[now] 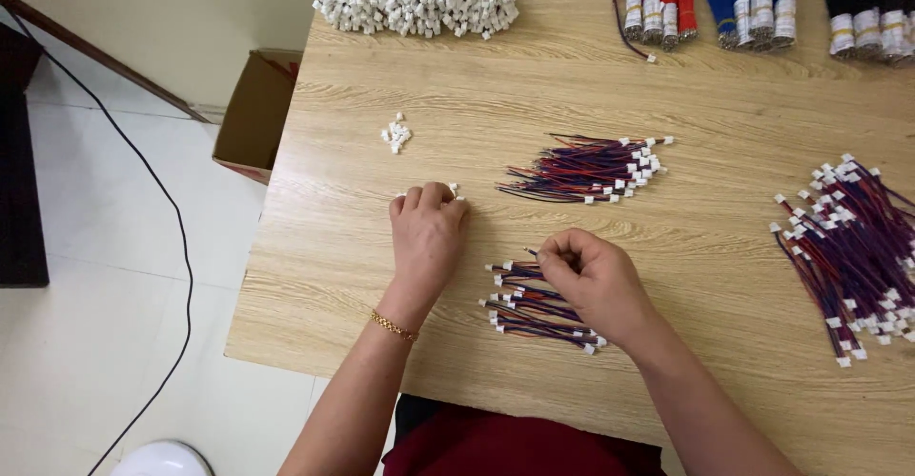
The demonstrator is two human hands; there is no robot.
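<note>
My left hand (426, 233) rests knuckles-up on the wooden table (362, 276), its fingers curled over a few small white connectors (454, 190). My right hand (593, 276) pinches the ends of thin wires at the top of a small pile of red, blue and black wire leads with white plugs (529, 306). A little heap of loose white connectors (396, 134) lies beyond my left hand. A second pile of wire leads (591, 169) lies further back, past my right hand.
A large heap of the same leads (853, 257) sits at the right edge. Along the far edge are bundles with white plugs (415, 4) and red (660, 0), blue (753, 0) and black bundles (869, 9). A cardboard box (255, 114) and a black cable (172, 209) lie on the floor at left.
</note>
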